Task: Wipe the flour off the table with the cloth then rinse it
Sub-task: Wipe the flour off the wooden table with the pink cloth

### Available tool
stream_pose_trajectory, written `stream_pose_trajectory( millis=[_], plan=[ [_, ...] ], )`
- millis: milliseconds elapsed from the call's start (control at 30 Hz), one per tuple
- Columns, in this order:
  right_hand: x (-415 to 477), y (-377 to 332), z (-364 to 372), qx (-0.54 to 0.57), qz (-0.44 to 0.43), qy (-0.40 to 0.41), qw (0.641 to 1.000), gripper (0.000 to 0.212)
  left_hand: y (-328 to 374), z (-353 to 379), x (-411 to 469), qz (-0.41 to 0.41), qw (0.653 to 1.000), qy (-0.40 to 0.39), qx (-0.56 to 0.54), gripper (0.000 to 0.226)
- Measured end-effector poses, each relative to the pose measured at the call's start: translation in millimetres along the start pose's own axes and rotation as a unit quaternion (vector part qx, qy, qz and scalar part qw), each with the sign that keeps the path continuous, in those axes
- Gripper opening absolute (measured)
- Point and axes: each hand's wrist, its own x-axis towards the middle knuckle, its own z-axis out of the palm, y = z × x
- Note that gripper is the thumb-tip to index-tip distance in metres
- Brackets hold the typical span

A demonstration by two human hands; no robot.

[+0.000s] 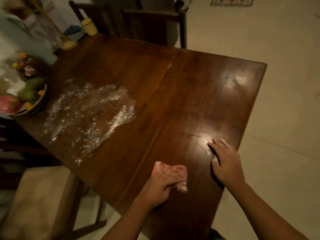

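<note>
White flour [90,111] lies scattered in a wide patch on the left half of the dark wooden table [190,80]. My left hand [161,184] grips a crumpled pink-and-white cloth [181,185] against the tabletop near the front edge, well to the right of the flour. My right hand [225,161] rests flat on the table near its right edge, fingers spread and straight. A thin pale smear of flour [207,144] shows beside its fingertips.
A bowl of fruit [26,97] stands at the table's left edge beside the flour. A yellow mug [88,25] sits at the far corner. A cushioned chair [39,201] is at the lower left, a dark chair [152,25] at the far end.
</note>
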Motion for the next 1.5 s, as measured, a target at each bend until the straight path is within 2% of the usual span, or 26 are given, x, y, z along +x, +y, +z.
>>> stream_pose_trajectory(
  millis=[67,167,267,433,567,667,800,967,1100,1267,1400,1500],
  plan=[
    [0.2,-19.0,7.5,-0.066,-0.007,-0.002,0.998,0.058,-21.7,-17.9,-22.0,-0.08,0.993,0.082,0.004,0.044],
    [8.6,-47.2,26.3,-0.132,-0.037,-0.088,0.987,0.067,-38.5,-33.1,-26.8,-0.208,0.953,0.219,0.004,0.046],
    [17.0,-70.8,45.4,-0.166,-0.117,-0.151,0.968,0.069,-41.4,-36.5,-7.1,-0.264,0.93,0.254,0.006,0.048],
    [37.3,-108.6,71.6,-0.192,-0.153,-0.178,0.953,0.069,-68.4,-69.6,37.1,-0.181,0.968,0.17,0.032,0.046],
    [55.6,-135.7,91.2,-0.194,-0.121,-0.161,0.96,0.071,-92.9,-112.6,85.0,-0.076,0.992,0.078,0.056,0.044],
    [70.1,-155.9,107.0,-0.191,-0.091,-0.144,0.967,0.071,-119.5,-147.2,133.9,-0.03,0.996,0.047,0.063,0.045],
    [100.5,-193.2,133.9,-0.175,-0.022,-0.098,0.979,0.07,-144.3,-189.3,211.7,-0.012,0.995,0.066,0.077,0.046],
    [142.5,-225.6,164.2,-0.181,0.053,-0.063,0.98,0.069,-180.4,-261.0,278.4,-0.075,0.992,0.074,0.065,0.046],
    [151.3,-227.1,170.3,-0.184,0.069,-0.049,0.979,0.065,-232.1,-333.7,273.2,-0.133,0.981,0.136,0.029,0.038],
    [154.2,-230.0,164.0,-0.185,0.091,-0.05,0.977,0.063,-323.6,-409.1,228.2,-0.262,0.926,0.238,0.133,0.042],
    [156.3,-232.3,161.2,-0.18,0.105,-0.059,0.976,0.063,-315.8,-384.7,211.6,-0.209,0.922,0.292,0.143,0.034],
    [158.3,-233.8,160.3,-0.175,0.118,-0.059,0.976,0.063,-286.0,-343.1,204.8,-0.118,0.951,0.253,0.136,0.031]
  ],
)
